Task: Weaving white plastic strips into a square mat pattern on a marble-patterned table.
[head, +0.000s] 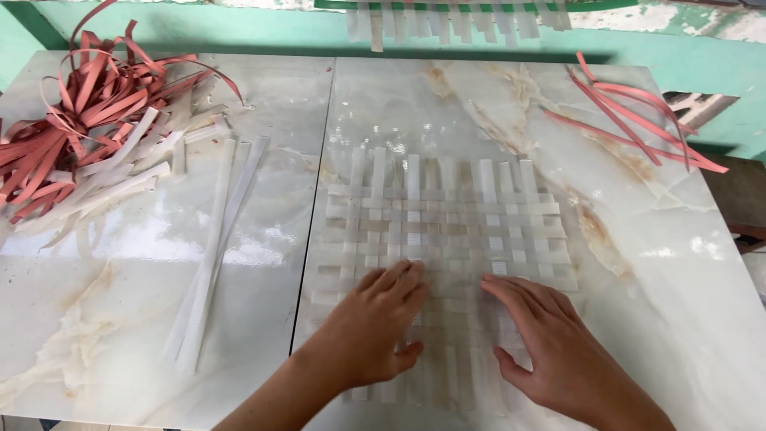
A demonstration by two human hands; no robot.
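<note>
- Woven mat: a flat lattice of pale, translucent white strips, interlaced at right angles. It lies on the right-hand marble-patterned slab, near the middle of the work surface, with its near edge under both hands.
- Left hand: palm down on the near-left part of the mat, fingers extended and held close together, thumb spread to the side. It presses flat and grips nothing.
- Right hand: palm down on the near-right part of the mat, fingers extended and slightly fanned, pointing up and to the left. It lies flat and pinches nothing.
- The two hands are near each other but apart, with a bare band of weave between them.
- Loose white strips: several long pieces lying side by side on the left slab, well apart from the mat.
- Red strip bundle: a tangled heap at the far-left corner, mixed with more white strips.
- Red strips: a smaller loose group at the far-right corner.
- Green wall: behind the table, with short white strips hanging along its upper edge.
</note>
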